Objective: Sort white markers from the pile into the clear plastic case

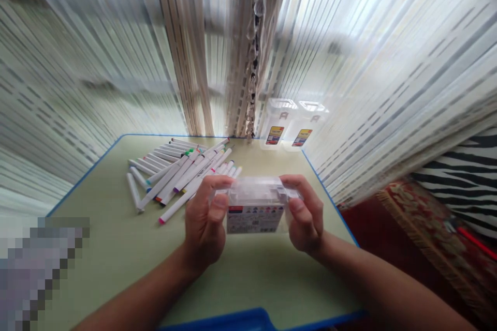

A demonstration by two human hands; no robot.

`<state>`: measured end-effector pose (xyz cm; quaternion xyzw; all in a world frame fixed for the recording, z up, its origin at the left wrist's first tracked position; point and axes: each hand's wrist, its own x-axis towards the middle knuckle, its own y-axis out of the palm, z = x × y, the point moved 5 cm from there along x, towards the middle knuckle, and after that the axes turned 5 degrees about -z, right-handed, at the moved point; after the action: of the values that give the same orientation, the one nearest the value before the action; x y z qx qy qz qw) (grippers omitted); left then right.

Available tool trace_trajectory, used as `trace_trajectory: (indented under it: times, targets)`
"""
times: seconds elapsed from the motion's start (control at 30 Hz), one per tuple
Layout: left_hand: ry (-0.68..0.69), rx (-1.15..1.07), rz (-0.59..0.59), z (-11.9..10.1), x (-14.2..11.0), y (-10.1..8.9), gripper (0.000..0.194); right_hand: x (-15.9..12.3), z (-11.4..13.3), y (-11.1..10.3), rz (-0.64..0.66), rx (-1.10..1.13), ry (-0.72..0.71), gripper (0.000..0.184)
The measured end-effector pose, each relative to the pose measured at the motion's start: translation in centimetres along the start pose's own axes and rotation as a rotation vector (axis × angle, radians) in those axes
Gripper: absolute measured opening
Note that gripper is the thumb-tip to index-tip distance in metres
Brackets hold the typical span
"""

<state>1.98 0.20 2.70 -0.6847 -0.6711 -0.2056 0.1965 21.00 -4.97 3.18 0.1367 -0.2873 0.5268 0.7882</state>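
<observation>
Clear plastic box held over green surface between left hand and right hand; fingers curled, pinching short ends against thumbs. Likely light, stiff, slick, thin-walled: hold by ends, squeeze gently. Contents unclear through glare; corners hidden by fingers. Printed label card faces person. Loose markers lie beyond left hand.

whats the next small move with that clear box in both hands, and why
Probably ease the clear plastic case open, though no seam is readable. The left hand and right hand already grip its two ends, and the markers lie loose on the green table beside it.
</observation>
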Motion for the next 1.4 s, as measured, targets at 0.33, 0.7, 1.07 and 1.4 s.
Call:
trace_trajectory:
  times: [0.33,0.7,1.07,1.4]
  targets:
    - [-0.024,0.02,-0.009,0.1,-0.3,0.0,0.025,0.2,0.0,-0.1,-0.051,-0.019,0.05,0.026]
    - [-0.083,-0.061,0.075,0.3,-0.3,0.4,0.022,0.9,-1.0,0.2,-0.09,0.216,0.273,0.024]
    - [-0.382,-0.282,0.111,0.8,0.0,1.2,0.014,0.7,-1.6,0.7,-0.055,0.287,0.386,0.017]
    - [-0.453,-0.391,0.142,1.1,0.1,1.6,0.011,1.2,-1.8,0.8,-0.018,0.237,0.411,0.017]
